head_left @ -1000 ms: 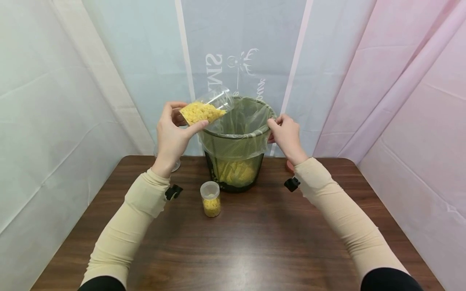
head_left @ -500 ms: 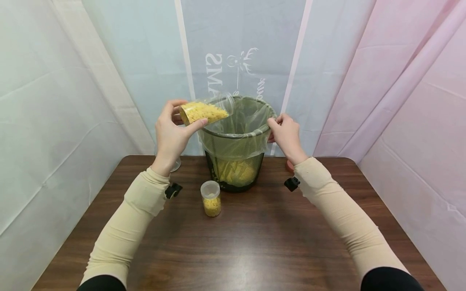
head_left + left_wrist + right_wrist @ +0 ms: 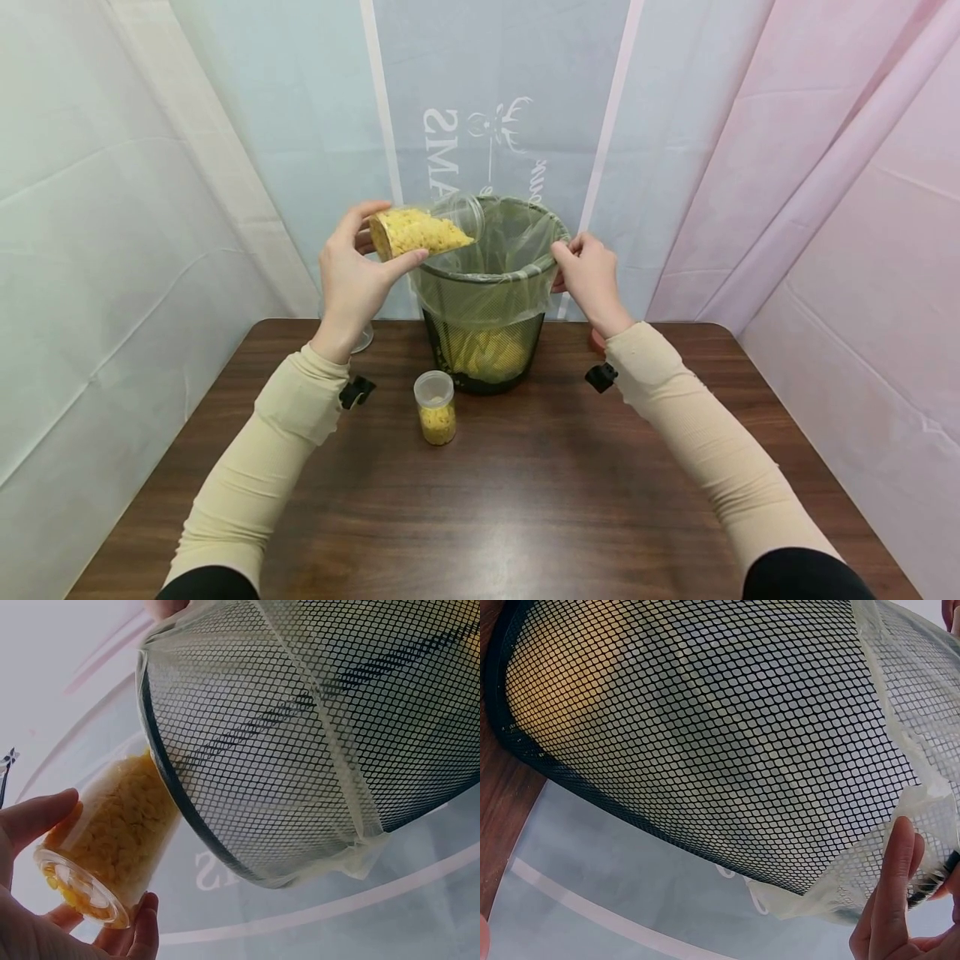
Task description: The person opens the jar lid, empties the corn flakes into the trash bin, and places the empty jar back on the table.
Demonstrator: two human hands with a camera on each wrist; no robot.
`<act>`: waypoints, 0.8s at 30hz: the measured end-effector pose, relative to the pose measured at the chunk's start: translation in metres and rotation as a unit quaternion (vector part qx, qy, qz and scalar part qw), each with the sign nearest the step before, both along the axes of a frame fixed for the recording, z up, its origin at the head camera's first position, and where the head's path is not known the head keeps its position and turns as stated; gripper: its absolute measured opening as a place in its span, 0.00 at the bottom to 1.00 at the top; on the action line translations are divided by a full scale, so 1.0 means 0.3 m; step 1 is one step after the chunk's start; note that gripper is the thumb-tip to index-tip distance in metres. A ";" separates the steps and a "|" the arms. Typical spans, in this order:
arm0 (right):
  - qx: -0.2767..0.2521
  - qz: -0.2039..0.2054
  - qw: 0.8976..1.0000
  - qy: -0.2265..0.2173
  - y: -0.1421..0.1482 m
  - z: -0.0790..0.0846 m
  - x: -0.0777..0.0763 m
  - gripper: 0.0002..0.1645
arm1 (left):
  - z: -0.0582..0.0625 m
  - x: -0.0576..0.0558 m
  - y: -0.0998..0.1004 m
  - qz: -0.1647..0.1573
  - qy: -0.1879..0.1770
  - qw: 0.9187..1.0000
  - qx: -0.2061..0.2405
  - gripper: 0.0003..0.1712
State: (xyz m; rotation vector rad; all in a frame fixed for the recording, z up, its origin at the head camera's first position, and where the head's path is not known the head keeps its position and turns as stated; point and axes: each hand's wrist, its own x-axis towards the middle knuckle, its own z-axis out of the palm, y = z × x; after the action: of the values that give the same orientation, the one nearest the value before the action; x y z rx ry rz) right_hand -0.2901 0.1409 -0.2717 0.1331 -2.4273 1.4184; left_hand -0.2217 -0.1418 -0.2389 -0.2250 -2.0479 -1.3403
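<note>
My left hand grips a clear plastic jar around its base end. Yellow flakes fill much of the jar, which lies tilted nearly on its side. Its mouth points right, over the left rim of a black mesh wastebasket. A thin translucent bag lines the basket and folds down over the rim. Yellow material shows through the mesh at the bottom. At the right rim, my right hand pinches the basket's edge and the bag; in the right wrist view its fingers lie along the outside.
A second clear jar, partly filled with yellow flakes, stands upright in front of the basket on the wooden table. A red round object sits behind my right wrist, a clear disc-like piece behind the left. Curtains surround the table.
My left hand has tipped the jar further toward horizontal, and the flakes have shifted toward its mouth. The right hand keeps its hold on the rim.
</note>
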 end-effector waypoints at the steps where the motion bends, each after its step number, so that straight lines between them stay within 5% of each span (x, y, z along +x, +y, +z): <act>1: 0.000 0.000 1.000 0.001 0.000 0.000 0.000 0.11 | 0.000 0.000 0.000 0.001 0.003 1.000 -0.002 0.36; 24: -0.006 0.000 1.000 -0.002 -0.001 -0.007 -0.008 0.12 | 0.001 0.014 0.008 0.010 0.024 0.999 -0.038 0.38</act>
State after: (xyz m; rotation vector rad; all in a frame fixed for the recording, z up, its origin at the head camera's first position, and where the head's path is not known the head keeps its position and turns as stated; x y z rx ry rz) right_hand -0.2924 0.1404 -0.2738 0.1279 -2.4215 1.4359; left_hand -0.2175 -0.1393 -0.2387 -0.2679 -2.0580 -1.2354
